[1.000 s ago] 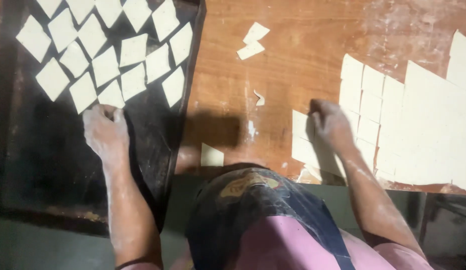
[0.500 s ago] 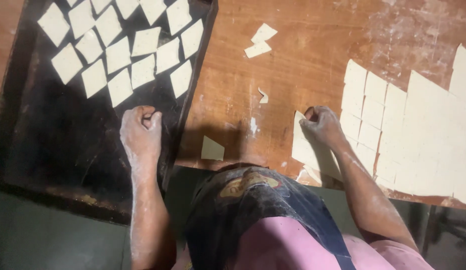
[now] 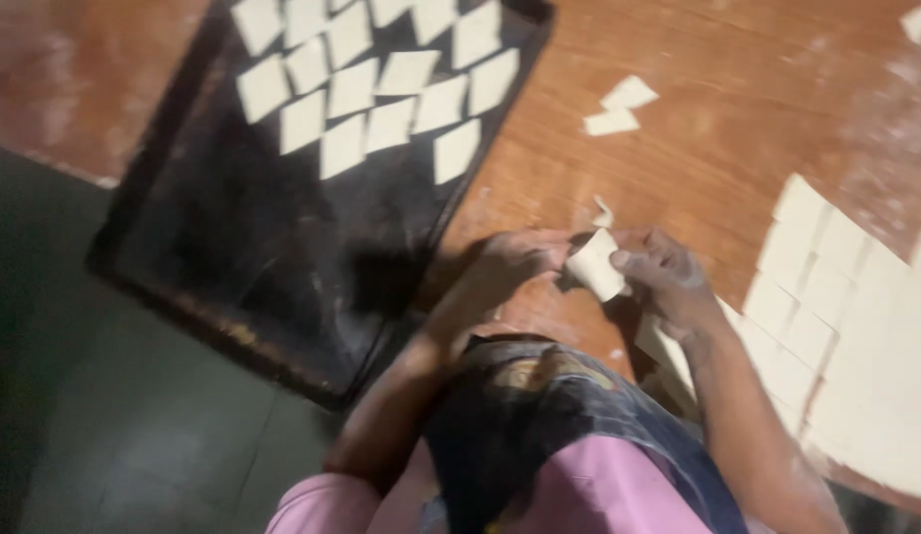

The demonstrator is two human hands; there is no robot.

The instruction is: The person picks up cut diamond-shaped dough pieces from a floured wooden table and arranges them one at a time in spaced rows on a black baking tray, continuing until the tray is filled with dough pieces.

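Observation:
Both of my hands meet over the wooden table (image 3: 737, 129) near its front edge. My left hand (image 3: 515, 259) and my right hand (image 3: 658, 272) each pinch a side of one small white dough square (image 3: 596, 263), held just above the wood. To the left lies a dark baking tray (image 3: 233, 267) with several dough squares (image 3: 381, 89) set in rows at its far end. At the right a rolled dough sheet (image 3: 856, 326) is cut into squares.
Two loose dough scraps (image 3: 619, 107) lie on the wood beyond my hands, and a small sliver (image 3: 603, 211) is just above them. The tray's near corner overhangs the table edge above a dark floor (image 3: 104, 435). My pink shirt and dark apron fill the bottom.
My left hand left the tray and swung right to meet my right hand. My right hand lifted a dough square off the cut sheet. The view shifted left.

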